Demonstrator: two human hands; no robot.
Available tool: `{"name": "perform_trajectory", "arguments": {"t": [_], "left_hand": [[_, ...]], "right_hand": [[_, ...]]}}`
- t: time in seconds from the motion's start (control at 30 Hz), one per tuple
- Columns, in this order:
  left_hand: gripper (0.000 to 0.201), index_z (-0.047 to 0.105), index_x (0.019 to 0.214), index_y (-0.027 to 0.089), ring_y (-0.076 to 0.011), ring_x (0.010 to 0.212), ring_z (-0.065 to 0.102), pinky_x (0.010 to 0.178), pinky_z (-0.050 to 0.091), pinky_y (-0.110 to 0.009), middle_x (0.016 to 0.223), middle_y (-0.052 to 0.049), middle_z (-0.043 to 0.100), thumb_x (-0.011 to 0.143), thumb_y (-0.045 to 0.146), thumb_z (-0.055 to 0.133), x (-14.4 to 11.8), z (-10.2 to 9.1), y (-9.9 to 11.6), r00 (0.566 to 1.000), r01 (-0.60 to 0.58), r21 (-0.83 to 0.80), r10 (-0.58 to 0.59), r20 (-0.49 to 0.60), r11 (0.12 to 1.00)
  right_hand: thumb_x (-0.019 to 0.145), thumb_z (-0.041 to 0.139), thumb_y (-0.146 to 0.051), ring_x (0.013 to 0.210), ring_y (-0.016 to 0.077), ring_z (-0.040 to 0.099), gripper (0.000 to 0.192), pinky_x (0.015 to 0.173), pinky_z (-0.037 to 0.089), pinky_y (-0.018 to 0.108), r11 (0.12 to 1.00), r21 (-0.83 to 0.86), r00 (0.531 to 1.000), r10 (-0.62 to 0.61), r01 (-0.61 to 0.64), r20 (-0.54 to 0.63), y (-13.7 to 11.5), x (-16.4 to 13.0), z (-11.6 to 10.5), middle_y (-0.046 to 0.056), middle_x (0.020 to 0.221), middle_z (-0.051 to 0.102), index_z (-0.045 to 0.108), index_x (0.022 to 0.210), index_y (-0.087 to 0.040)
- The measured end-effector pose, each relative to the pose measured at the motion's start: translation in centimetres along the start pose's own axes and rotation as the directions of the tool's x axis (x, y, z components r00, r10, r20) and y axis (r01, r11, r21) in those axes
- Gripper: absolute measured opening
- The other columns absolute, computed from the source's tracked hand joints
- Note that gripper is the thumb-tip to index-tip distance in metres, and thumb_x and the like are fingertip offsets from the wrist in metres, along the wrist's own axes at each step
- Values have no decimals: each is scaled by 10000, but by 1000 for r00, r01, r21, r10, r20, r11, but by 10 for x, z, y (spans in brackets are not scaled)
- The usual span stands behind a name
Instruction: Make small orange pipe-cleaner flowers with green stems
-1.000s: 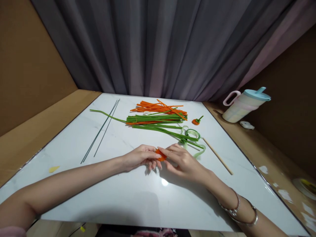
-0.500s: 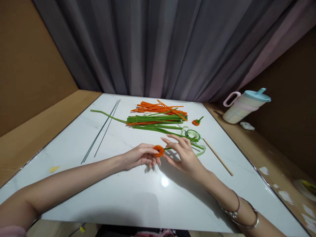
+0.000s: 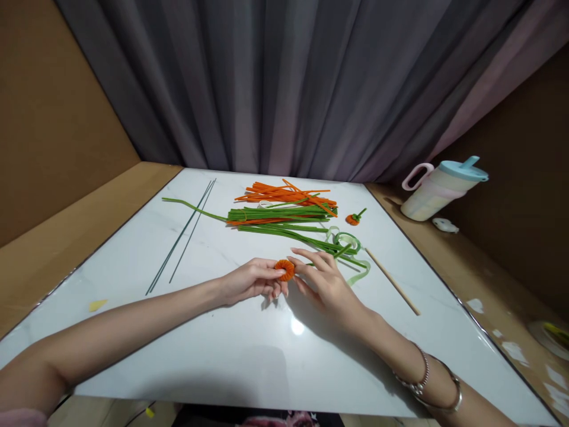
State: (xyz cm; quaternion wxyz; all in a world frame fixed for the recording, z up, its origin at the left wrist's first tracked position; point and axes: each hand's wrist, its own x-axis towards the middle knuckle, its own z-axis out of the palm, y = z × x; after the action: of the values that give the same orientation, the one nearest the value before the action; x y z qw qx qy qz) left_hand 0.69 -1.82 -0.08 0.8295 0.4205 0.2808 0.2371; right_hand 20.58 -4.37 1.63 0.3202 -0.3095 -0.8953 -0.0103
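Observation:
My left hand (image 3: pixel 255 280) pinches a small ridged orange pipe-cleaner disc (image 3: pixel 284 270) between thumb and fingers, over the middle of the table. At the disc's right edge, the fingertips of my right hand (image 3: pixel 322 279) lightly touch it, thumb and fingers bent and apart. A bit of green stem shows behind those fingers; how it joins the disc is hidden. Beyond the hands lie bundles of green pipe cleaners (image 3: pixel 280 214) and orange pipe cleaners (image 3: pixel 275 193). A small orange pipe-cleaner ball with a green stem (image 3: pixel 353 219) rests to their right.
A green tape roll (image 3: pixel 347 240) with loose tape lies past my right hand, beside a wooden stick (image 3: pixel 393 282). Thin dark green wires (image 3: pixel 182 234) lie at left. A lidded tumbler (image 3: pixel 438 193) stands off the table's right side. A yellow scrap (image 3: pixel 97 305) sits at front left.
My right hand has moved left, its fingertips now at the disc's edge. The green stem that showed between the hands is mostly covered. The left hand has barely moved.

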Motion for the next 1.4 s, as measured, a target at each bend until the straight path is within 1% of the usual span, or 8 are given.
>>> {"name": "perform_trajectory", "arguments": {"t": [0.13,0.2,0.43,0.6,0.8,1.07,1.3,1.4], "left_hand": [[197,611,899,77,-77,564,564,517,444,-173,739,-78,647,822,259,620,0,1,0,1000,-1,3,1,-8,1000],[193,605,903,77,-79,563,568,518,447,-174,741,-81,649,824,253,615,0,1,0,1000,-3,7,3,-2,1000],[176,592,840,82,-87,549,576,510,450,-181,727,-91,654,823,256,611,0,1,-4,1000,-20,29,20,15,999],[161,593,875,87,-82,545,572,506,448,-176,730,-88,656,824,239,608,0,3,-4,999,-33,14,33,-3,999],[160,592,895,86,-83,548,578,508,450,-174,728,-90,658,835,233,594,-1,3,-3,999,-34,9,34,4,999],[198,586,906,87,-88,538,577,499,447,-181,719,-88,659,819,262,619,-1,3,-3,1000,-31,21,31,-5,999],[224,580,868,90,-93,530,579,493,439,-187,712,-91,663,801,296,639,-1,4,-2,999,-33,40,33,-7,999],[223,575,865,90,-94,528,581,496,443,-189,712,-94,665,804,296,633,-1,5,-1,999,-36,44,36,-6,998]], "right_hand": [[882,495,-114,1135,270,556,224,814,433,423,1000,-5,999,11,-11,-46,4,-1,2,109,1005,689,496,1101,-165],[880,491,-109,1127,267,562,232,804,444,419,1000,-6,999,8,-9,-51,5,-2,3,113,1024,682,491,1106,-166],[862,501,-92,1134,245,557,218,822,472,420,997,58,998,44,-41,-44,6,-4,4,102,1095,659,494,1055,-193],[840,531,-119,1171,242,527,246,873,478,435,992,110,998,68,-68,0,5,-4,-1,108,1154,630,486,1068,-198],[842,543,-153,1152,251,540,187,879,485,454,988,123,996,93,-91,-4,5,-4,-3,140,1185,607,493,1017,-193],[855,530,-135,1110,246,564,249,832,496,431,992,122,999,33,-32,-12,8,-5,-1,131,1115,636,502,1097,-189],[878,492,-98,1069,234,587,218,785,504,395,996,88,999,-30,31,-18,8,-3,0,163,1098,636,522,1085,-159],[873,503,-92,1059,238,596,203,780,506,397,996,84,999,-26,30,-45,7,-3,1,156,1073,650,525,1064,-160]]}}
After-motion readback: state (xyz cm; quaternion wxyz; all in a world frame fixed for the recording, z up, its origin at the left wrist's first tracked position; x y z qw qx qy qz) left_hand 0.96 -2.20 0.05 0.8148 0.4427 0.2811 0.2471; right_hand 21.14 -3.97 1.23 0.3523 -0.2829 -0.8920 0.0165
